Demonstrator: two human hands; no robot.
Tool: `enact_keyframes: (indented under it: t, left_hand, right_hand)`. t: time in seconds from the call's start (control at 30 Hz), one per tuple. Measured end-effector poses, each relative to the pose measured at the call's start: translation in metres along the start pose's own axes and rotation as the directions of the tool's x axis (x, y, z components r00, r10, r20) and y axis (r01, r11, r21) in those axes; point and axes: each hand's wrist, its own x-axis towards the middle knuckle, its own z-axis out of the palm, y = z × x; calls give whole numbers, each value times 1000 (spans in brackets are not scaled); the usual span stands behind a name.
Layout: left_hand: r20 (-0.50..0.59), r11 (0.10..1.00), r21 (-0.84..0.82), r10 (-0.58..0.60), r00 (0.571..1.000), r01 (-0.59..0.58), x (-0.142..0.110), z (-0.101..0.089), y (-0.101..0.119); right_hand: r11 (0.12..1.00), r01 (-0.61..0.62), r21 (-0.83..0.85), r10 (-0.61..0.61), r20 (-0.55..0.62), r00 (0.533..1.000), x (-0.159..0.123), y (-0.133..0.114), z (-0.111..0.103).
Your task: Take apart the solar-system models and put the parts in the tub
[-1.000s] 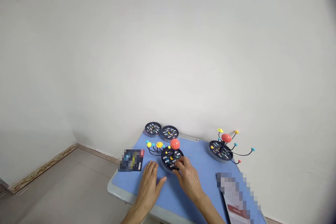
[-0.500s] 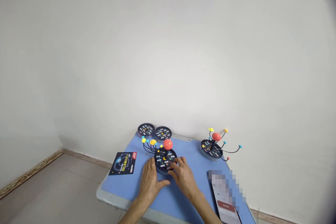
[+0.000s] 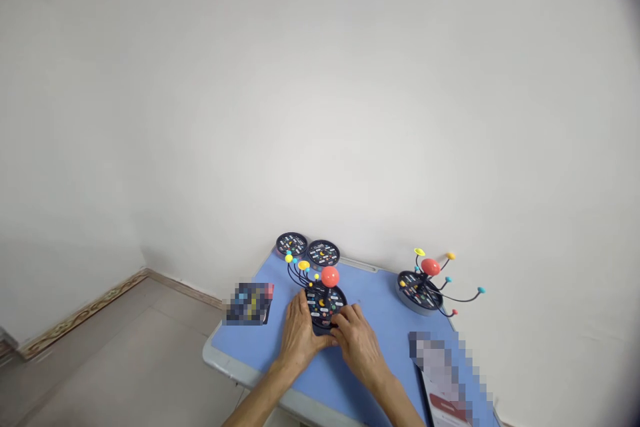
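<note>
In front of me stands a planetary model [image 3: 321, 310] with a round dark base, a red ball [image 3: 330, 276] on a post, and several curved black arms with small coloured balls fanned to the left. My left hand [image 3: 299, 333] wraps the left side of the base, its thumb across the front. My right hand [image 3: 359, 343] has its fingers bent and drawn together at the front right rim. Whether a small part sits between those fingertips is hidden.
A second planetary model [image 3: 420, 293] stands at the right, arms spread. Two round printed bases [image 3: 323, 253] lie at the back left of the blue table [image 3: 380, 320]. A dark card [image 3: 249, 303] lies left, a phone [image 3: 443, 380] right. A wall [image 3: 350, 113] rises behind.
The view has shifted, so everything sits further right. My left thumb has come in against the base's front, and my right fingers have drawn closer together at the rim.
</note>
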Motion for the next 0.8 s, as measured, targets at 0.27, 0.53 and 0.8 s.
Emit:
enact_keyframes:
  t: [0.27, 0.53, 0.8]
  left_hand:
    - [82, 986, -126, -97, 992, 107, 4, -8, 7]
    - [109, 988, -110, -97, 989, 109, 7, -17, 11]
    - [194, 991, -129, 3, 981, 22, 17, -35, 15]
  right_hand:
    - [997, 62, 47, -59, -57, 997, 1, 13, 8]
    - [988, 58, 143, -39, -138, 990, -3, 14, 17]
    - [962, -165, 218, 207, -187, 960, -8, 13, 23]
